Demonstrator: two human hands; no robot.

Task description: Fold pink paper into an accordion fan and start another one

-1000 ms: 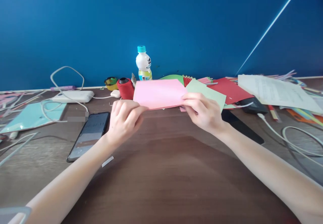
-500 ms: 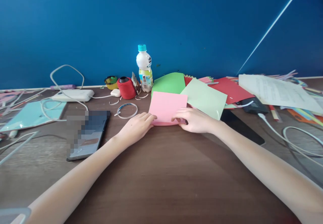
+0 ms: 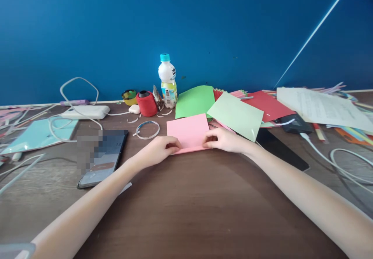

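Note:
A sheet of pink paper [image 3: 189,131] lies on the brown table in front of me, with a narrow fold along its near edge. My left hand [image 3: 163,147] pinches the left end of that folded edge between thumb and fingers. At the right end, my right hand [image 3: 220,139] has its fingers closed on the same strip. Behind the pink paper is a green sheet [image 3: 196,100]. A pale green sheet [image 3: 237,115] lies to the right, just beyond my right hand.
A bottle with a teal cap [image 3: 168,82] stands by the blue wall, beside a red roll [image 3: 147,104]. To the left lie a tablet [image 3: 109,154], a white power strip [image 3: 86,112] and cables. On the right are a black phone [image 3: 279,150], red paper [image 3: 271,105] and a printed sheet [image 3: 317,105].
The pink paper has come slightly toward me and turned a little, its right end nearer the far side. Both hands have moved with it, and the fingers now pinch its near edge.

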